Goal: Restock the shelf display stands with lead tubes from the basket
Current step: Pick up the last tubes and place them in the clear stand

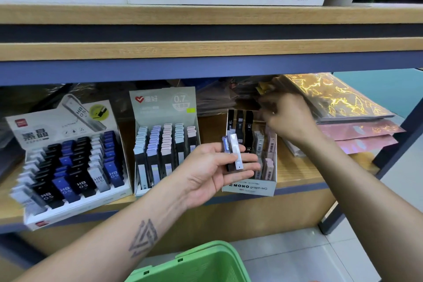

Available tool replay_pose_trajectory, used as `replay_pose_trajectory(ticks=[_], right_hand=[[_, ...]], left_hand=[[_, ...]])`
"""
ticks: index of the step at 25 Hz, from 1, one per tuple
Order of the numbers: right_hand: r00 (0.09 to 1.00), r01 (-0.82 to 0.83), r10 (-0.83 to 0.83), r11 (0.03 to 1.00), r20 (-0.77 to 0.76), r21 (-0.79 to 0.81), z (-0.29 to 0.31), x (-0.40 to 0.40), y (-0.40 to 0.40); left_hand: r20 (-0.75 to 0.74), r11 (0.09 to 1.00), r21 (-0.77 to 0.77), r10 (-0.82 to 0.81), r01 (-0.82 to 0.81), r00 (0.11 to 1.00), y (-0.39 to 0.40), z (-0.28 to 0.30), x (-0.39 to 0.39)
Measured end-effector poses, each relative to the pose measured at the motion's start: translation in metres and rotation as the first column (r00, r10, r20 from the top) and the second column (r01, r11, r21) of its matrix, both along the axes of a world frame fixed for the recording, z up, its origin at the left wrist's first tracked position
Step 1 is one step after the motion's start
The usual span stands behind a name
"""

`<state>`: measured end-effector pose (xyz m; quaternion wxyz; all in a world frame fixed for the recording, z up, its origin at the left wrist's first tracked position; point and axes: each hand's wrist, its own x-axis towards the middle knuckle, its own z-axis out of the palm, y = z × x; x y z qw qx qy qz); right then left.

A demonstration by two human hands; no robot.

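Observation:
My left hand (pixel 215 167) is palm up in front of the shelf and holds a few lead tubes (pixel 233 151), one bluish, one white, one dark. Just behind it stands the white MONO graph MG display stand (pixel 249 188) with dark and pink tubes in rows. My right hand (pixel 286 117) reaches over the back of that stand, fingers curled and blurred; whether it pinches a tube I cannot tell. The green basket (pixel 196 263) is at the bottom edge, below my left forearm.
Two more stands sit on the wooden shelf (pixel 297 174): a 0.7 stand (pixel 164 139) in the middle and a HB 0.5 stand (pixel 68 167) at the left. Shiny gold and pink packets (pixel 338 103) are stacked at the right. Another shelf board (pixel 206 50) runs overhead.

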<state>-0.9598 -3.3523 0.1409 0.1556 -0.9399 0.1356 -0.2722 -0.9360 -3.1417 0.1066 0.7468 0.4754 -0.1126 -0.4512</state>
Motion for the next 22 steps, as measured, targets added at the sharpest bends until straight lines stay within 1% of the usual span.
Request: replay_pose_trajectory(ticks=[1, 2, 3, 4, 5, 6, 7, 9, 10, 11, 12, 14, 15, 16, 17, 18, 19, 20, 21, 22], right_hand=[[0.99, -0.122, 0.133, 0.969, -0.04, 0.213, 0.008, -0.006, 0.008], [0.955, -0.218, 0.279, 0.892, -0.102, 0.396, 0.014, -0.012, 0.018], [0.904, -0.27, 0.397, 0.819, -0.159, 0.506, 0.017, -0.018, 0.027], [0.864, -0.295, 0.469, 0.768, -0.184, 0.569, 0.016, -0.022, 0.033], [0.853, -0.306, 0.498, 0.719, -0.155, 0.623, 0.012, -0.023, 0.037], [0.868, -0.308, 0.488, 0.676, -0.092, 0.67, 0.008, -0.023, 0.04], [0.89, -0.307, 0.456, 0.62, -0.014, 0.722, 0.006, -0.021, 0.042], [0.913, -0.327, 0.379, 0.455, 0.153, 0.828, 0.006, -0.018, 0.039], [0.913, -0.351, 0.35, 0.414, 0.21, 0.84, 0.01, -0.018, 0.035], [0.914, -0.364, 0.342, 0.452, 0.218, 0.815, 0.013, -0.018, 0.029], [0.916, -0.361, 0.36, 0.541, 0.179, 0.76, 0.016, -0.02, 0.023], [0.886, -0.377, 0.463, 0.704, 0.014, 0.602, 0.022, -0.023, 0.016], [0.852, -0.405, 0.517, 0.751, -0.083, 0.521, 0.023, -0.024, 0.016], [0.822, -0.432, 0.55, 0.773, -0.15, 0.465, 0.023, -0.025, 0.017], [0.813, -0.444, 0.56, 0.774, -0.159, 0.452, 0.022, -0.023, 0.018], [0.826, -0.442, 0.555, 0.748, -0.101, 0.495, 0.021, -0.021, 0.018], [0.85, -0.425, 0.527, 0.677, 0.007, 0.6, 0.021, -0.019, 0.016], [0.871, -0.409, 0.48, 0.585, 0.108, 0.7, 0.02, -0.019, 0.013], [0.883, -0.4, 0.435, 0.504, 0.175, 0.766, 0.02, -0.018, 0.009], [0.888, -0.393, 0.415, 0.466, 0.196, 0.793, 0.02, -0.018, 0.006]], left_hand=[[0.002, 1.0, -0.007, 0.01, -0.01, 1.0, 0.0, 0.001, 0.0], [0.003, 1.0, -0.021, 0.023, -0.023, 1.0, 0.0, 0.002, 0.0], [0.008, 0.999, -0.036, 0.037, -0.037, 0.999, -0.001, 0.004, 0.0], [0.019, 0.998, -0.05, 0.048, -0.047, 0.999, -0.002, 0.005, 0.0], [0.034, 0.997, -0.06, 0.058, -0.056, 0.998, -0.002, 0.006, 0.001], [0.048, 0.996, -0.067, 0.068, -0.065, 0.996, -0.002, 0.007, 0.001], [0.065, 0.995, -0.068, 0.079, -0.075, 0.995, -0.002, 0.008, 0.002], [0.107, 0.993, -0.039, 0.117, -0.114, 0.987, -0.002, 0.009, 0.007], [0.132, 0.989, -0.017, 0.15, -0.149, 0.98, -0.002, 0.009, 0.009], [0.157, 0.982, 0.005, 0.187, -0.19, 0.97, -0.002, 0.009, 0.012], [0.18, 0.973, 0.022, 0.223, -0.23, 0.958, -0.001, 0.009, 0.013], [0.228, 0.963, 0.042, 0.25, -0.266, 0.941, -0.001, 0.009, 0.015], [0.253, 0.963, 0.044, 0.245, -0.264, 0.936, -0.002, 0.008, 0.014], [0.269, 0.965, 0.042, 0.24, -0.26, 0.933, -0.003, 0.006, 0.014], [0.274, 0.964, 0.037, 0.245, -0.265, 0.93, -0.005, 0.005, 0.013], [0.268, 0.962, 0.031, 0.252, -0.27, 0.93, -0.007, 0.004, 0.013], [0.255, 0.961, 0.021, 0.261, -0.276, 0.931, -0.009, 0.002, 0.013], [0.242, 0.96, 0.012, 0.267, -0.278, 0.933, -0.011, 0.0, 0.013], [0.23, 0.96, 0.003, 0.271, -0.279, 0.935, -0.012, 0.0, 0.012], [0.225, 0.961, -0.003, 0.269, -0.275, 0.937, -0.013, -0.001, 0.012]])
